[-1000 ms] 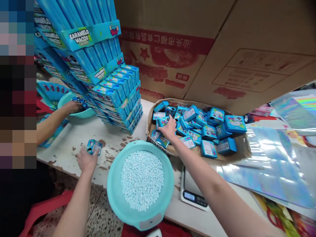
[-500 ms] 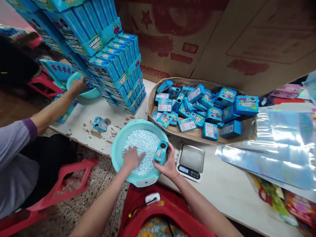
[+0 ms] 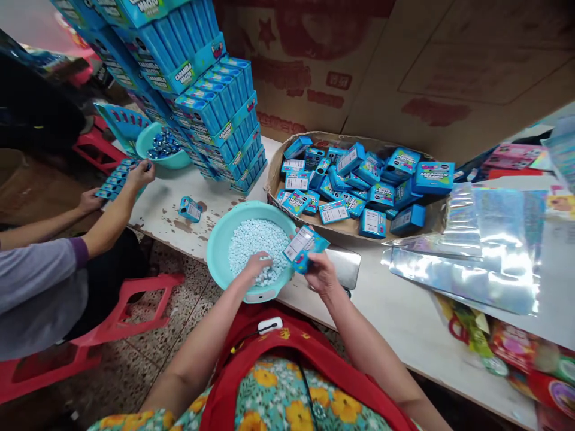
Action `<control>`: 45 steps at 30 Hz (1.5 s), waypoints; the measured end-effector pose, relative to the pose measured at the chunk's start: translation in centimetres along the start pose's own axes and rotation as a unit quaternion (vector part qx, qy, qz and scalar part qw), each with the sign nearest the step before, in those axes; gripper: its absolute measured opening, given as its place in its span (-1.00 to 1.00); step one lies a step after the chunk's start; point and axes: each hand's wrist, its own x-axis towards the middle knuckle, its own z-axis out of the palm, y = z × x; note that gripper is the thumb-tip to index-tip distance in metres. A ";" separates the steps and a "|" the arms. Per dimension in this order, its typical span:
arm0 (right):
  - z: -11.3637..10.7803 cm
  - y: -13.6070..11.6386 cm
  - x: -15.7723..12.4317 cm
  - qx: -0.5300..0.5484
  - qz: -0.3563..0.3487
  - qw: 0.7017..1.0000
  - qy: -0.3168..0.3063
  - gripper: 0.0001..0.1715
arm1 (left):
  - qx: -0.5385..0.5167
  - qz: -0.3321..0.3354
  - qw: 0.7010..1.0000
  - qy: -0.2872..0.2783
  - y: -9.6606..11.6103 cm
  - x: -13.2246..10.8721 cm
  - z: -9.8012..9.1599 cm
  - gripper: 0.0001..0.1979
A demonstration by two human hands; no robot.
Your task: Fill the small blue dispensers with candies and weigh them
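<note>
A worn white surface [image 3: 381, 305] bears, as I watch, a tall stack of blue boxes [image 3: 220, 126] at far left. A ragged cardboard tray [image 3: 274, 176] of loose boxes [image 3: 381, 194] lies to the far right of a turquoise bowl [image 3: 219, 246]. At the bowl's right rim, the right hand [image 3: 322, 273] grasps a small blue box [image 3: 300, 244]; the left hand [image 3: 256, 267] dips inside, fingers bent. A light grip that spares the box's thin walls, close over the bowl, looks surest. The box tilts, label side up, its long axis apparently slanting from near left to far right; which end opens is unclear. Smallest are the white candies [image 3: 257, 234]; whether the left fingers clutch any, I cannot tell.
</note>
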 end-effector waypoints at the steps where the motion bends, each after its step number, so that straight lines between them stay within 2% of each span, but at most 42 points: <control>1: -0.2 -0.6 -0.5 0.039 0.011 0.999 -0.006 -0.17 | -0.058 -0.005 0.998 -0.004 0.2 -0.2 -0.8 -0.65; 3: -0.5 -1.4 -1.2 0.077 0.022 0.997 -0.001 -0.25 | -0.166 -0.017 0.986 -0.010 0.6 -0.4 -2.1 -0.64; 5: -0.6 -1.4 -1.8 0.070 0.027 0.997 0.011 -0.27 | -0.253 -0.028 0.967 -0.008 1.3 -0.4 -2.5 -0.69; 7: -0.6 -1.0 -2.2 0.018 0.022 0.999 0.016 -0.29 | -0.316 -0.034 0.948 -0.007 2.3 -0.4 -2.5 -0.76; 10: 0.0 -0.4 -2.4 -0.133 -0.017 0.991 0.011 -0.32 | -0.381 -0.020 0.924 -0.019 4.6 -1.4 -2.2 -0.81; 12: 0.9 0.1 -2.3 -0.247 -0.059 0.967 0.015 -0.38 | -0.412 0.003 0.911 -0.034 6.5 -2.8 -2.2 -0.82; 15: 3.0 1.2 -1.8 -0.386 -0.137 0.912 0.020 -0.50 | -0.448 0.061 0.891 -0.045 9.1 -4.9 -2.3 -0.80; 18: 5.1 2.8 -1.2 -0.470 -0.181 0.864 0.010 -0.56 | -0.455 0.124 0.882 -0.013 10.5 -5.7 -2.0 -0.74; 22: 6.7 4.5 -0.9 -0.517 -0.194 0.833 0.025 -0.59 | -0.439 0.139 0.888 0.008 10.4 -5.3 -1.9 -0.70; 26: 7.6 5.0 -1.0 -0.537 -0.206 0.817 0.038 -0.61 | -0.419 0.176 0.891 0.016 9.9 -4.9 -2.7 -0.68; 32: 8.9 5.4 -0.9 -0.528 -0.185 0.824 0.084 -0.60 | -0.380 0.208 0.901 0.015 10.2 -5.0 -3.2 -0.67; 37: 9.6 4.8 -1.0 -0.537 -0.184 0.817 0.102 -0.60 | -0.367 0.223 0.903 0.015 10.6 -4.9 -3.4 -0.68; 40: 9.9 4.1 -0.7 -0.546 -0.171 0.813 0.104 -0.62 | -0.364 0.223 0.904 0.027 10.7 -4.7 -3.4 -0.70; 45: 9.6 3.6 0.0 -0.544 -0.177 0.816 0.085 -0.61 | -0.369 0.230 0.900 0.013 11.0 -4.4 -3.2 -0.70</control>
